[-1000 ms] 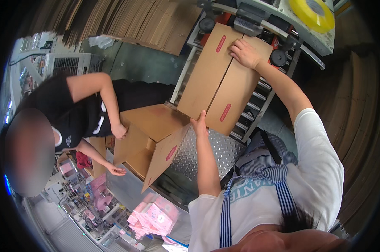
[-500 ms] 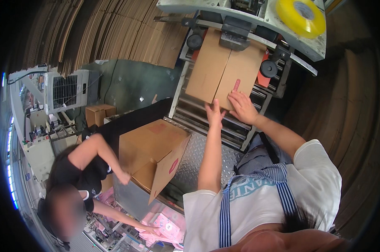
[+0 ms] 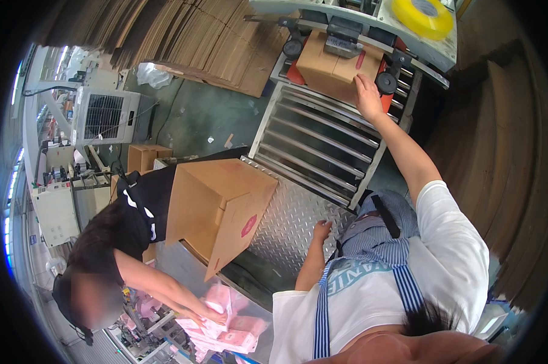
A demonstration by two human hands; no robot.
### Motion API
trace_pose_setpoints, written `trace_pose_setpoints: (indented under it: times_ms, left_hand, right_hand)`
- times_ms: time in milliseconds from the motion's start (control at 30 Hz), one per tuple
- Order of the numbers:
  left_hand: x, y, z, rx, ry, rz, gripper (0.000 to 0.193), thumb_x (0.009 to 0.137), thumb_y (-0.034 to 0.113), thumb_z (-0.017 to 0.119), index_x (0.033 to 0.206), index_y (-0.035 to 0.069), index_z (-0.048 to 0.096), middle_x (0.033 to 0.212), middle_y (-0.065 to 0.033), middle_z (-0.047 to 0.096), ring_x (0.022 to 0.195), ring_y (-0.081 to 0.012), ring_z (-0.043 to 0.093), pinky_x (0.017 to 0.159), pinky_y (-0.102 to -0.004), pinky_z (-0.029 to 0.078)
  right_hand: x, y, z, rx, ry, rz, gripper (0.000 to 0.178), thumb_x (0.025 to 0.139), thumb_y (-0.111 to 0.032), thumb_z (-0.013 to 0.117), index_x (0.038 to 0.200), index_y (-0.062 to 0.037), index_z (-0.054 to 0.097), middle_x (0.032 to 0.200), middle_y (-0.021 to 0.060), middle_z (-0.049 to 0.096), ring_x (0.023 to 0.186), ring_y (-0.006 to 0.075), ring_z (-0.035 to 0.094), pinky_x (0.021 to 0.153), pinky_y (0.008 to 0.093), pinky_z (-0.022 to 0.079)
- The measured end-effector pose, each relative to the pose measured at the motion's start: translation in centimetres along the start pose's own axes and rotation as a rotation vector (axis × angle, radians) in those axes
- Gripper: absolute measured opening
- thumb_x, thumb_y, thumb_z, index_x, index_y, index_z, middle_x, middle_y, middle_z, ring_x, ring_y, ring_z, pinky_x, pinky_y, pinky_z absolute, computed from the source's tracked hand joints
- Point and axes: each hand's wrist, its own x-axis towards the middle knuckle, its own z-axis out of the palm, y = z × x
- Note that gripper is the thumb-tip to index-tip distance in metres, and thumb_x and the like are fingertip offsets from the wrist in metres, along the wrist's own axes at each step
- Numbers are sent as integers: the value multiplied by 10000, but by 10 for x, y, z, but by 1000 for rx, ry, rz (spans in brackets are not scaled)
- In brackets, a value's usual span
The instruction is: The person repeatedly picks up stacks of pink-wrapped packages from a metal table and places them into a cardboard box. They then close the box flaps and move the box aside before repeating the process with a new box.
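A closed brown carton (image 3: 326, 68) sits at the far end of the roller conveyor, partly under the head of a carton-taping machine (image 3: 344, 40). My right hand (image 3: 368, 97) lies against the carton's near right edge, its fingers stretched out. Over the metal tread plate (image 3: 289, 221) hangs my left hand (image 3: 322, 230), holding nothing, its fingers loosely bent. To its left stands an open brown carton (image 3: 204, 200) with a flap hanging toward me and a red mark on it.
Bare rollers (image 3: 319, 142) lie between me and the taping machine, which carries a yellow tape roll (image 3: 422, 17). Stacks of flat cardboard (image 3: 183, 42) stand far left and at right. A co-worker (image 3: 134, 242) at left handles pink packages (image 3: 237, 337).
The closed carton has moved away from me, further into the taping machine. My right hand has followed it; my left hand has left it and drawn back. The co-worker's arms have come together at the pink packages.
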Motion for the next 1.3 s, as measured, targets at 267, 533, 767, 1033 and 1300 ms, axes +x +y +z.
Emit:
trace_pose_setpoints:
  times_ms: [267, 533, 767, 1033, 1300]
  left_hand:
    - [-33, -124, -55, -216, 67, 107, 408, 822, 252, 636, 1175, 58, 570, 877, -91, 651, 724, -183, 648, 538, -318, 494]
    - [-5, -204, -44, 185, -345, 100, 390, 831, 179, 611, 1187, 59, 507, 857, -88, 644, 716, -207, 635, 535, -360, 487]
    - [-15, -135, -30, 295, -121, 280, 478, 841, 157, 594, 1268, 67, 397, 868, -128, 636, 689, -233, 631, 515, -378, 485]
    - [-19, -67, -3, 174, -225, 372, 487, 875, 131, 539, 1305, 45, 328, 895, -170, 634, 647, -266, 621, 503, -400, 488]
    - [-12, -14, 63, 67, -363, 459, 289, 897, 161, 517, 1148, 27, 464, 875, -166, 644, 684, -282, 619, 583, -405, 506]
  right_hand:
    - [-159, -60, -95, 243, -235, 85, 401, 768, -106, 645, 1154, -45, 558, 1220, 172, 512, 1135, 360, 494, 967, 405, 421]
    - [-265, -130, -384, -135, 537, -22, 317, 744, 35, 641, 1050, -45, 613, 1111, 121, 584, 1057, 302, 557, 888, 370, 473]
    - [-309, -147, -590, -1009, 1115, 58, 281, 803, -191, 655, 1051, -71, 602, 1034, 98, 602, 934, 276, 580, 927, 387, 375]
    - [-295, -94, -599, -892, 960, 172, 390, 728, -139, 601, 1117, -112, 623, 879, 90, 634, 836, 263, 574, 885, 432, 393]
    - [-388, -156, -604, -835, 1092, -457, 68, 717, -180, 583, 775, -155, 558, 865, -3, 586, 803, 146, 563, 811, 364, 404]
